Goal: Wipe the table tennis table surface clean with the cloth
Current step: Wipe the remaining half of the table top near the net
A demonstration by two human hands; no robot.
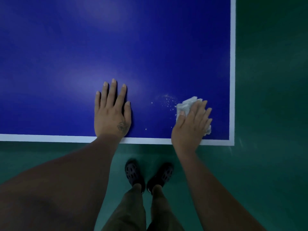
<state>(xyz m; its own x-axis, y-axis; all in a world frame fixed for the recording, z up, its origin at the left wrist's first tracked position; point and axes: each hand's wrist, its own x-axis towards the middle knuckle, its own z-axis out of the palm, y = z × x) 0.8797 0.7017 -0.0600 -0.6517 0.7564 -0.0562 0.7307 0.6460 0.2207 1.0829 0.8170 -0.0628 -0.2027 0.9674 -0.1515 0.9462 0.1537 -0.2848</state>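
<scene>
Your left hand [112, 112] lies flat, fingers straight and slightly spread, palm down on the deep blue table tennis table with white border lines [66, 47], close to its near edge. Your right hand [191, 124] presses a crumpled white cloth [186, 105] onto the surface near the table's right corner, fingers extended over it. White specks [167, 100] dot the blue between your hands, just left of the cloth

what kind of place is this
Probably an indoor sports or games room: a blue table tennis table with a white edge line stands on a smooth green floor like sports flooring.
</scene>
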